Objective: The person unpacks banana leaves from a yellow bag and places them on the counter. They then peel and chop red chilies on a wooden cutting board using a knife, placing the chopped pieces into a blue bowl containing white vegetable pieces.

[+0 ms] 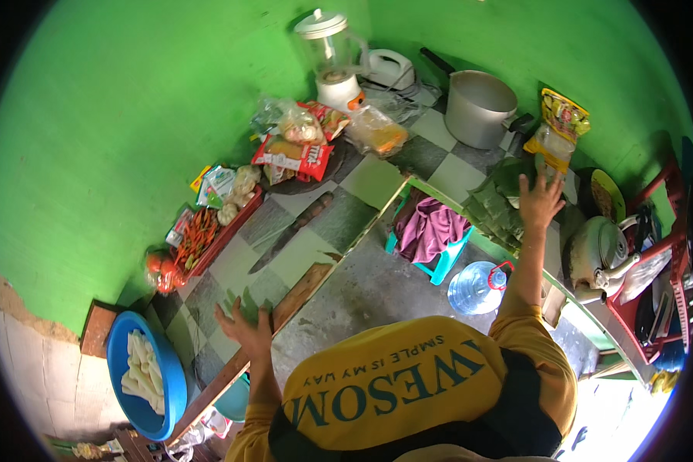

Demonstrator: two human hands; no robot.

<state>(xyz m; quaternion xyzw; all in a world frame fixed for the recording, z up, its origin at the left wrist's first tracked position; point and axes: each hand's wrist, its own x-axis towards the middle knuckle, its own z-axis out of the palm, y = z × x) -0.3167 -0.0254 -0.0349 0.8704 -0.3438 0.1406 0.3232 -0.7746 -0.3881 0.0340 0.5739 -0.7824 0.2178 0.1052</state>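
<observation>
My left hand hovers with spread fingers by the counter's wooden edge, holding nothing. A knife lies on the checkered tile counter beyond it, and a blue basin of peeled pale roots stands to its left. My right hand reaches over the right counter, fingers apart, beside dark green leaves; whether it touches them I cannot tell. Just beyond its fingertips stands a yellow and clear packet. A metal pot with black handles is to the upper left of that hand.
A red tray holds chillies and garlic, with bagged tomatoes beside it. Food packets, a blender and a hand mixer line the wall. At right are a kettle and red rack. Below, a water jug and turquoise stool.
</observation>
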